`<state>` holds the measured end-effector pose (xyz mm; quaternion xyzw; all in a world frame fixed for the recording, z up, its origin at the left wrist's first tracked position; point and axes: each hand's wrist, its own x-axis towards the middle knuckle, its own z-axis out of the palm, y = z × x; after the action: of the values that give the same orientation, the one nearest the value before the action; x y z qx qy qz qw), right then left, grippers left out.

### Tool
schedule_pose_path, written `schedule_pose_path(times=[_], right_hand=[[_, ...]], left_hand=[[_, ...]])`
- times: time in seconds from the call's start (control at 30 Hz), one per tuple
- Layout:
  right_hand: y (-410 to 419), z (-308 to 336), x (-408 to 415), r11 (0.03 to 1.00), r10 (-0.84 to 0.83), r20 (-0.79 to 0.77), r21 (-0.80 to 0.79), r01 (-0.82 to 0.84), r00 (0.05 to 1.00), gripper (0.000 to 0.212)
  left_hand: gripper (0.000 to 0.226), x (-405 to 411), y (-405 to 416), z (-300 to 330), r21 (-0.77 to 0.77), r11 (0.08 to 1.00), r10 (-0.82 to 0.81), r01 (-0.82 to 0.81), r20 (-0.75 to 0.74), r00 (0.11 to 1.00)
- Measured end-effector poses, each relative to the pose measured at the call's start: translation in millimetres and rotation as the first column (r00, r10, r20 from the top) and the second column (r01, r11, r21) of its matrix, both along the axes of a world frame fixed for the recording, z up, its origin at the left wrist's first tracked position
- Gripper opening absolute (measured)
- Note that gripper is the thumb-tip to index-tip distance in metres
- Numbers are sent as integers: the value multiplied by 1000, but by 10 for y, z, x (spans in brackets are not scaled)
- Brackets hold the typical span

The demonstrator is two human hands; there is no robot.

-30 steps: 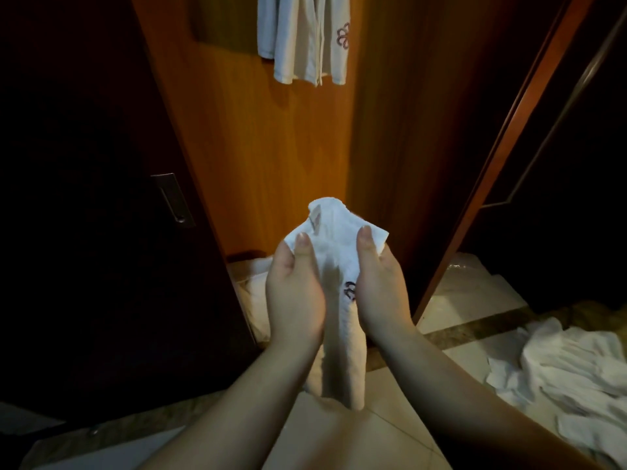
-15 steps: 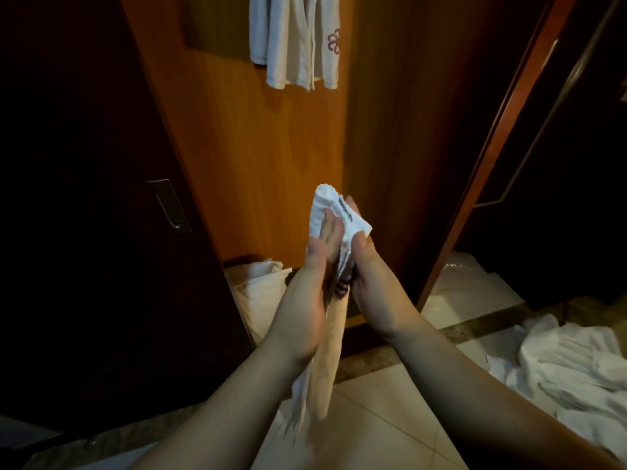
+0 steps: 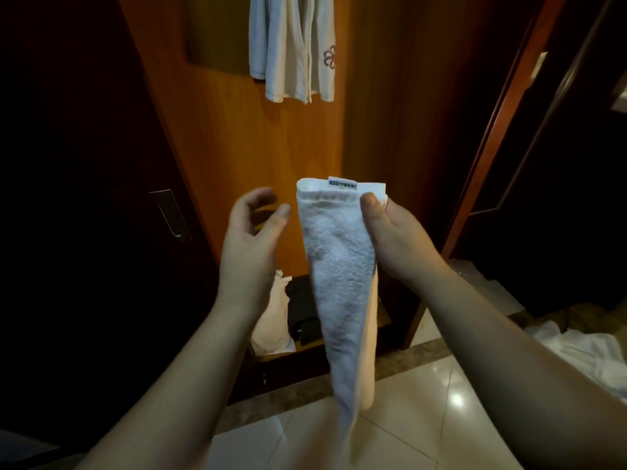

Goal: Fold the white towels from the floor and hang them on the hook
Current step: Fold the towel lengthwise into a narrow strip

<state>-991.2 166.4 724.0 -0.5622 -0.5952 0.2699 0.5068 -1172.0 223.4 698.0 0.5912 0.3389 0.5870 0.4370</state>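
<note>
The left hand (image 3: 249, 247) has come off the folded white terry towel (image 3: 342, 276) and now hovers just beside it at nine o'clock, fingers loosely curled and holding nothing; half a second ago both hands pressed the cloth between them. One hand grips now — the right hand (image 3: 395, 239), at three o'clock, pinches the towel's top corner under its thumb. The towel hangs down as a long narrow strip, a small label at its upper edge. At twelve o'clock, one bundle of white towels with a flower emblem (image 3: 293, 52) hangs on the orange wooden panel (image 3: 237, 137). At four o'clock, a heap of crumpled white towels (image 3: 583, 354) lies on the glossy tiled floor (image 3: 424, 418) — how many, I cannot tell.
</note>
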Motion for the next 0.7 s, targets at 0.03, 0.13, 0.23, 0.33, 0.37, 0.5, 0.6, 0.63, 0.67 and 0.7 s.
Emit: schedule_pose_path(times=[0.03,0.13,0.23,0.33,0.37,0.5,0.6,0.63,0.67,0.7], right_hand=[[20,63,25,1000,20,39,8,-21,999,60],[74,243,95,998,63,88,25,-66,994,69],[95,385,176,995,92,-6,40,-91,996,68],[107,485,256,989,137,-76,66,-132,988,71],[128,493,280,989,141,-107,67,-135,984,74],[288,223,460,972,219,-620,71,-224,753,83],[364,-235,458,953,170,-780,-25,-301,602,72],[389,-381,431,952,144,-781,-59,-301,607,66],[417,-503,398,950,129,-776,-82,-302,618,63],[440,-592,365,943,132,-772,-97,-319,622,65]], left_hand=[[39,-16,57,35,-28,998,-63,63,-1,998],[63,6,157,147,-201,903,-391,379,-22,920],[56,68,131,205,-196,861,-487,469,-55,872],[35,200,66,269,-207,839,-515,503,-8,857],[29,244,40,298,-202,843,-510,498,-9,860],[17,380,-7,451,-156,877,-450,454,66,891],[13,407,39,632,-214,849,-453,482,173,875],[14,404,63,705,-243,843,-444,479,186,876],[19,400,95,777,-276,845,-422,458,183,888],[25,398,127,844,-306,851,-392,427,172,904]])
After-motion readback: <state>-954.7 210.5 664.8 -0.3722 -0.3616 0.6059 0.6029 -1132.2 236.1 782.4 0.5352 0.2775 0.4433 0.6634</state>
